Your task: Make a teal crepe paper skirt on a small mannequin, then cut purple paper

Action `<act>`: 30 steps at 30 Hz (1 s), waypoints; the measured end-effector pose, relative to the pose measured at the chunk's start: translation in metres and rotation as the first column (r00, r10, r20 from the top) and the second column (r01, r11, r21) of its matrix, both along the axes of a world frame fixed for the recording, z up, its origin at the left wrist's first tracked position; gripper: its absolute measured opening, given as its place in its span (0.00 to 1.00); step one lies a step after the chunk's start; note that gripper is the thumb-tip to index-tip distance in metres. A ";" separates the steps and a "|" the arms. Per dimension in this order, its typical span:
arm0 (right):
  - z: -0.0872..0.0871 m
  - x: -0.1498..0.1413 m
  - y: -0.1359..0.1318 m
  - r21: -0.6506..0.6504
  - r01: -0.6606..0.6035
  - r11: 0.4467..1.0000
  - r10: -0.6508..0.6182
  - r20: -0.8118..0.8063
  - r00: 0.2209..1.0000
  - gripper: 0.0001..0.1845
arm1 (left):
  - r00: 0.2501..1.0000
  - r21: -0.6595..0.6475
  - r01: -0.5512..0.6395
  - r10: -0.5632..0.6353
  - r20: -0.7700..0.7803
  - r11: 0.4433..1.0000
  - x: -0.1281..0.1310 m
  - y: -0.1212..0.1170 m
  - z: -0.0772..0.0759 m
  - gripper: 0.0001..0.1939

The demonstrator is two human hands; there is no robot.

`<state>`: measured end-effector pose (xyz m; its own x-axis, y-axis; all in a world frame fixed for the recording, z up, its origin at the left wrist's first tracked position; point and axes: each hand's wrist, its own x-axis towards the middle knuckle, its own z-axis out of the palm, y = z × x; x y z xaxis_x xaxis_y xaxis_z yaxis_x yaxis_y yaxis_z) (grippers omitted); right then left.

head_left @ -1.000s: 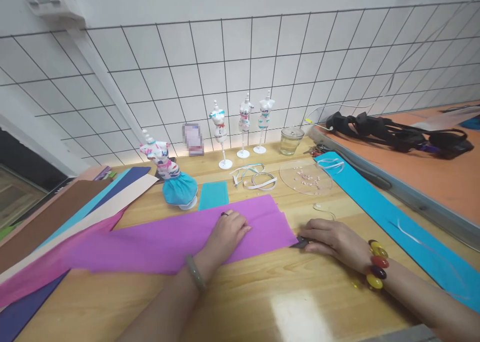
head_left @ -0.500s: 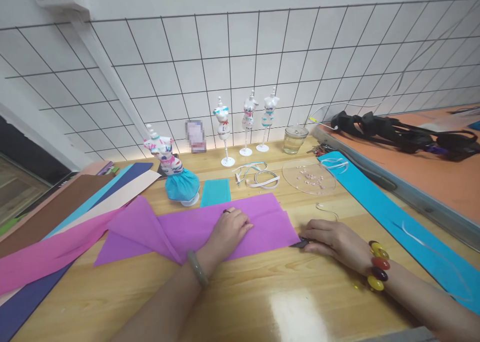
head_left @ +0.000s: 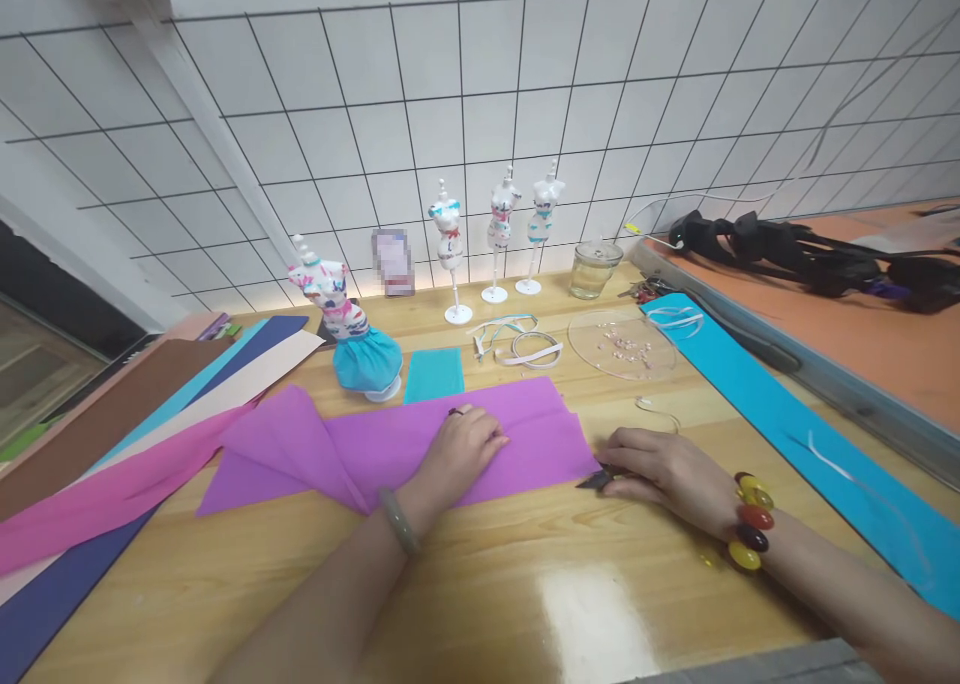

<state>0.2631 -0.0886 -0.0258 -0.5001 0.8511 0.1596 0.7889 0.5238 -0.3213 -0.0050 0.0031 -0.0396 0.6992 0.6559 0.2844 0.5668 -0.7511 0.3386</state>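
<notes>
A long strip of purple cloth (head_left: 525, 424) lies across the wooden table, its left part folded over at an angle. My left hand (head_left: 465, 449) rests on the strip and presses it down, palm side down, fingers slightly bent and no cloth gathered in them. Just past the strip's right end, my right hand (head_left: 652, 464) is closed on small black scissors (head_left: 595, 480), their handles hidden by the fingers. The pointed tip lies near the cloth's lower right corner; whether it touches the cloth I cannot tell.
Coloured cloth strips (head_left: 127, 444) cover the left side. Behind stand small mannequins (head_left: 450, 234), one in a blue skirt (head_left: 367, 364), and a glass (head_left: 594, 272). A turquoise cloth piece (head_left: 435, 375), ribbons (head_left: 532, 349), a bead-covered disc (head_left: 622, 346) and a blue strip (head_left: 795, 434) lie around.
The view has shifted slightly. The scissors' dark pointed tip shows more clearly beside the cloth's corner. Both hands stay in nearly the same places.
</notes>
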 end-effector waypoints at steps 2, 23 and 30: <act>0.005 -0.004 -0.001 -0.013 0.000 1.000 0.000 0.000 1.000 0.20 | 1.000 0.000 -0.002 0.002 -0.001 1.000 0.000 0.000 -0.001 0.10; 0.002 -0.006 0.000 -0.022 0.003 1.000 -0.004 -0.063 0.998 0.21 | 1.000 -0.024 0.008 -0.007 0.018 1.000 0.001 0.000 0.000 0.10; 0.005 0.004 -0.004 -0.051 0.053 0.997 -0.052 0.022 0.998 0.18 | 1.000 -0.001 0.003 -0.003 -0.003 1.000 0.001 0.000 0.000 0.11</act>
<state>0.2670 -0.0929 -0.0212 -0.4574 0.8830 0.1053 0.8215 0.4649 -0.3301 -0.0042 0.0030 -0.0394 0.7021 0.6541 0.2815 0.5656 -0.7524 0.3376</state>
